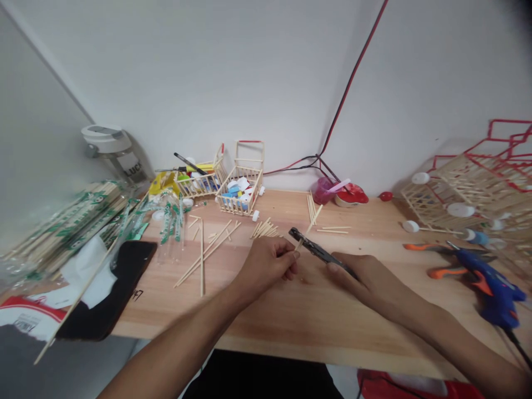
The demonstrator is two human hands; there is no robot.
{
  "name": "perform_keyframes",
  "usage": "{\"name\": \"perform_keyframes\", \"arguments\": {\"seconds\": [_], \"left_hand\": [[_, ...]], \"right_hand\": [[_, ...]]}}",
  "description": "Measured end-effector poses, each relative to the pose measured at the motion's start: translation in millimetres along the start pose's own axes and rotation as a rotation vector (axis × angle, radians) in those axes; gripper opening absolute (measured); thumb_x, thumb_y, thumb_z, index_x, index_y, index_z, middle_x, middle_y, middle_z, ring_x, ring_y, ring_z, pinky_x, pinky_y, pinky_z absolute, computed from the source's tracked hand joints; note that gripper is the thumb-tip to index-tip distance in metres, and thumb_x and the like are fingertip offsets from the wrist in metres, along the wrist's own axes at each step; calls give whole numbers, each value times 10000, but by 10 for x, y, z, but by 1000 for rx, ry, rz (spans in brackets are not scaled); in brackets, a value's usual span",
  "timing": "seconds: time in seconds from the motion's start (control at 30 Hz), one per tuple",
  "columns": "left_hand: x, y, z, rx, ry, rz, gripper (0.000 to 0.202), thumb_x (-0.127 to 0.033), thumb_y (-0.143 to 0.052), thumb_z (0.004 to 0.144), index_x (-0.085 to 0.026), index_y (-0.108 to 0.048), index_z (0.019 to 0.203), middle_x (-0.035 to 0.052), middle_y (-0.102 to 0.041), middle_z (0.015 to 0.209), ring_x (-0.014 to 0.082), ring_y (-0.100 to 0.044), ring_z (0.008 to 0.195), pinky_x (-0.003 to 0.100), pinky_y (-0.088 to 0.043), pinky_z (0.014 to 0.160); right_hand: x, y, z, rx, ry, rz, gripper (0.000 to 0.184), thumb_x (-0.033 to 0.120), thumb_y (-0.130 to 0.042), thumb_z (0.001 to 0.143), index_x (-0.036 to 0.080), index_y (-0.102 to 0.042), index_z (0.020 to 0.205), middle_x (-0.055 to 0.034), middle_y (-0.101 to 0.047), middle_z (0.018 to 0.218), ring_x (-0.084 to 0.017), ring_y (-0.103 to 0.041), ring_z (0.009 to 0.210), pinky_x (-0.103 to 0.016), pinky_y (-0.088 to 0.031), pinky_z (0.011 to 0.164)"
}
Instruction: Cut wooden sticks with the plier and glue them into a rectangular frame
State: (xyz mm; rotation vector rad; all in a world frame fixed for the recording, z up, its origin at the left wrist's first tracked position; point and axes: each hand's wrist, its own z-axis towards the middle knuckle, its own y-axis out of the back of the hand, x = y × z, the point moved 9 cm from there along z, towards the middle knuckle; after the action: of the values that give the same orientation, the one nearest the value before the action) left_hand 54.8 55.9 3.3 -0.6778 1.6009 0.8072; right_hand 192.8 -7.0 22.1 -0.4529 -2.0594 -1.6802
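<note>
My left hand [272, 256] is closed in a pinch around the lower end of a thin wooden stick [315, 218], which slants up to the right. In my right hand [359, 277] is a black pliers-like tool [318, 250], its head crossing the stick just above my left fingertips. Whether its jaws are closed on the stick I cannot make out. Behind my left hand lies a pile of short cut sticks [264, 228]. Longer sticks [202, 257] lie crossed to the left, and several more [311, 209] are behind the held stick.
Two small stick-built carts [240, 191] hold bottle caps at the back. Packaged chopsticks [83, 216], a jar [118, 152] and a black mat [128, 288] are left. At right are a blue glue gun [490, 282], orange-handled pliers [446, 271] and larger stick carts [477, 177].
</note>
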Motion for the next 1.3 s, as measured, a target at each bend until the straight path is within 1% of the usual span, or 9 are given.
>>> {"name": "perform_keyframes", "arguments": {"seconds": [0.17, 0.27, 0.4, 0.57, 0.7, 0.87, 1.07, 1.2, 1.3], "left_hand": [[10, -11, -3, 9, 4, -26, 198, -186, -558, 786, -134, -576, 595, 1, -596, 546, 90, -552, 458, 185, -439, 473], [46, -21, 7, 15, 19, -40, 190, -187, -559, 780, -131, -577, 599, 1, -600, 544, 89, -556, 452, 183, -440, 467], [140, -57, 31, 46, 63, -65, 192, -190, -545, 785, -127, -576, 606, 2, -599, 540, 92, -560, 440, 186, -443, 449], [284, -118, 46, 85, 137, -103, 201, -168, -530, 791, -126, -566, 598, -5, -595, 524, 85, -557, 422, 178, -443, 430], [364, -167, 47, 121, 195, -136, 204, -149, -508, 809, -124, -561, 614, -5, -602, 525, 85, -566, 414, 176, -446, 419], [379, -198, 29, 157, 247, -154, 209, -139, -512, 811, -117, -549, 607, 6, -611, 526, 92, -580, 413, 181, -454, 417], [367, -199, 21, 178, 260, -201, 182, -183, -556, 799, -109, -561, 632, 19, -623, 540, 96, -586, 415, 189, -470, 423], [381, -212, 17, 196, 274, -208, 212, -247, -603, 778, -103, -569, 628, 27, -623, 536, 102, -591, 421, 190, -474, 422], [354, -225, 18, 205, 248, -247, 219, -284, -643, 747, -100, -579, 647, 31, -636, 558, 103, -595, 431, 194, -481, 431]], "right_hand": [[-21, -12, -7, -2, 3, -56, 436, 532, -357, 934, 194, -620, 849, -82, -690, 825, -247, -610, 741, -351, -414, 675], [-35, -33, 4, -11, 16, -71, 445, 526, -342, 939, 194, -605, 800, -72, -687, 782, -225, -608, 696, -329, -403, 635], [-66, -87, 30, -26, 38, -73, 476, 522, -315, 945, 187, -596, 757, -70, -678, 742, -211, -596, 657, -319, -398, 612], [-25, -158, 29, 6, 76, 16, 470, 486, -310, 955, 177, -657, 879, -85, -710, 857, -227, -626, 734, -319, -437, 665], [-22, -169, 22, 12, 65, 5, 503, 501, -306, 947, 172, -675, 854, -87, -709, 862, -233, -629, 732, -317, -444, 663], [-92, -199, 18, 45, 5, -60, 570, 546, -287, 934, 162, -666, 750, -90, -676, 718, -221, -597, 638, -312, -420, 605], [-77, -190, -2, 18, 17, -86, 562, 545, -280, 935, 168, -646, 734, -94, -672, 749, -221, -597, 658, -305, -405, 600], [-110, -201, -16, 7, -4, -100, 563, 548, -284, 935, 170, -632, 705, -86, -654, 691, -211, -583, 617, -298, -387, 574], [-130, -204, -29, -11, 0, -108, 562, 537, -271, 945, 169, -616, 697, -84, -652, 688, -203, -576, 607, -296, -381, 571]]}}
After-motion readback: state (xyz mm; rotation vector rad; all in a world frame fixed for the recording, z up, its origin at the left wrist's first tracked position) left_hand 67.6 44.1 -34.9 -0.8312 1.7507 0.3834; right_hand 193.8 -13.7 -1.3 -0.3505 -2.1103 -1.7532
